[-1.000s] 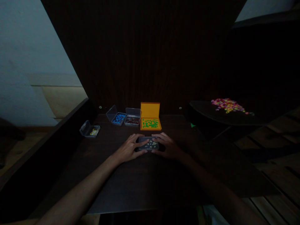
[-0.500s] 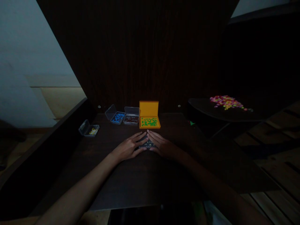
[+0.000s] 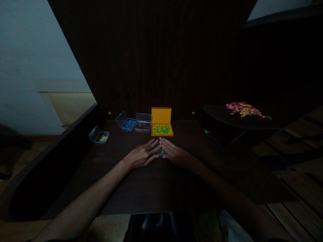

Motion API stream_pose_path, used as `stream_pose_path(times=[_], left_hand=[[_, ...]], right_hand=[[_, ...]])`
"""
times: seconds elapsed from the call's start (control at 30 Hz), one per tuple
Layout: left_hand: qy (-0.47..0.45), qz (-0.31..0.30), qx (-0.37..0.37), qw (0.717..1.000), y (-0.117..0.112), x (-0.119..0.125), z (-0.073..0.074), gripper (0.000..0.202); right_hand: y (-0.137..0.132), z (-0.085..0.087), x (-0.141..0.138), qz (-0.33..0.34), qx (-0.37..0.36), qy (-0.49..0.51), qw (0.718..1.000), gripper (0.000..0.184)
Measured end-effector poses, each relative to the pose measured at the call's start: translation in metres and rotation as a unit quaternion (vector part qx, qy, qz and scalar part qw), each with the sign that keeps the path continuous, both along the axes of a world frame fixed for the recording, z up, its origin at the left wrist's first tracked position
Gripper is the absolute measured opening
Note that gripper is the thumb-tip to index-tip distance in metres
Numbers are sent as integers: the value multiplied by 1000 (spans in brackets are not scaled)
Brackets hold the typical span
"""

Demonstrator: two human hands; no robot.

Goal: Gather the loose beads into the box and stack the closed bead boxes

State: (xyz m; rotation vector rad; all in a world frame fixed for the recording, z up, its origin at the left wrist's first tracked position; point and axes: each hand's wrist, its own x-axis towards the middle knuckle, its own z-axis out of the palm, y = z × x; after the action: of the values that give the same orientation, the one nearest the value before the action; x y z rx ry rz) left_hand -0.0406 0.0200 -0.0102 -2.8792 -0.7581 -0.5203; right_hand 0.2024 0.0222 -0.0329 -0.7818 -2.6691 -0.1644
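A small clear plastic box (image 3: 160,153) with pale little pieces inside lies on the dark tabletop, its lid seemingly down; most of it is hidden under my hands. From the left, my left hand (image 3: 141,155) rests over it, fingers stretched and spread, thumb along the near edge. My right hand (image 3: 175,153) covers the other side with straight fingers, its tips meeting the left fingertips at the far edge. Just beyond stands an open yellow case (image 3: 162,117) holding green pieces.
Open clear boxes hold blue pieces (image 3: 129,124), dark brown pieces (image 3: 142,126) and yellow-white pieces (image 3: 103,137). A pile of colourful small pieces (image 3: 243,109) sits on the side shelf (image 3: 219,116). A small green scrap (image 3: 207,131) lies right. Raised boards bound the tabletop (image 3: 141,191) at back and left.
The view has shifted slightly. My hands have drawn closer over the clear box, covering more of it; my fingers stay stretched.
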Motion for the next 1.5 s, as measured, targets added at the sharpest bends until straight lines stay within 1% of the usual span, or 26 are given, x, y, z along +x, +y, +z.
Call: stream_pose_path(times=[0.13,0.23,0.3,0.37,0.43,0.5,0.53,0.6,0.67,0.77,0.83,0.9,1.0,1.1,1.23,1.37,1.43,1.5], left_hand=[[3,6,1,1000,0,0,1,47],[-8,2,-8,1000,2,-1,0,49],[-24,-1,-17,1000,3,-1,0,49],[-46,0,-30,998,4,-1,-1,50],[-67,1,-54,996,5,0,0,54],[-88,6,-82,993,5,0,1,62],[-98,12,-95,991,5,0,2,69],[-114,28,-114,987,6,1,4,84],[-118,43,-126,984,8,1,5,100],[-105,61,-142,982,11,1,3,116],[-92,75,-155,981,13,1,0,118],[-80,88,-166,979,14,1,-2,116],[-73,102,-177,976,14,2,-3,114],[-76,108,-188,973,13,2,-1,115],[-73,110,-200,971,12,2,1,113],[-88,104,-201,970,12,2,0,107],[-95,99,-204,969,13,2,-2,105],[-97,95,-208,968,13,2,-2,105]], right_hand=[[0,3,1,-2,-18,-2,1000,60],[-1,9,3,0,-44,8,999,61],[-2,15,5,14,-59,27,998,63],[0,22,9,16,-61,74,995,61],[6,29,13,-14,-45,155,987,52],[18,35,19,-70,-14,240,968,43],[27,38,22,-103,2,270,957,40],[46,42,29,-146,25,286,947,37],[68,46,35,-175,38,280,943,37],[101,55,41,-189,53,237,952,43],[121,63,39,-186,65,209,958,46],[137,70,33,-186,77,185,962,48],[153,77,19,-198,98,143,965,46],[159,78,6,-214,121,101,964,43],[158,76,-3,-237,134,62,960,36],[157,76,-4,-249,121,35,960,29],[155,77,-2,-252,112,39,961,26],[153,79,1,-241,102,46,964,25]])
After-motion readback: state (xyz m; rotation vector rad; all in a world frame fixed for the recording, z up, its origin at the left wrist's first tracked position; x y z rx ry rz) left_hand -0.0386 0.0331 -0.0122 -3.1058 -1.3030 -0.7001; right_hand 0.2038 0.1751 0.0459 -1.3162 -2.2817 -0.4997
